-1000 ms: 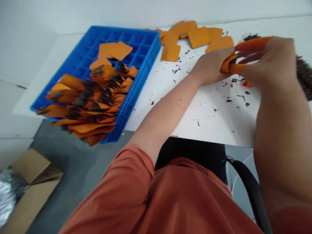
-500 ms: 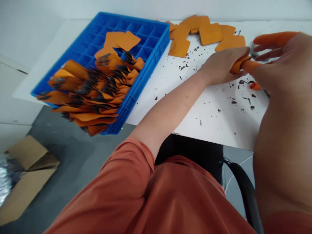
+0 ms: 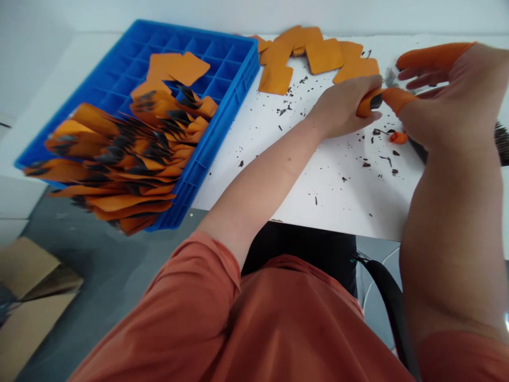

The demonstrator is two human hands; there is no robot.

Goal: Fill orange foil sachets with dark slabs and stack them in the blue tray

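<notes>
- The left hand (image 3: 344, 109) pinches a small orange piece (image 3: 368, 103) between thumb and fingers, its long axis pointing across to the right hand (image 3: 441, 101).
- The right thumb (orange-capped) touches the piece's far end; the other fingers (image 3: 429, 55) spread above it.
- Loose orange squares (image 3: 318, 53) lie beyond the fingertips.
</notes>
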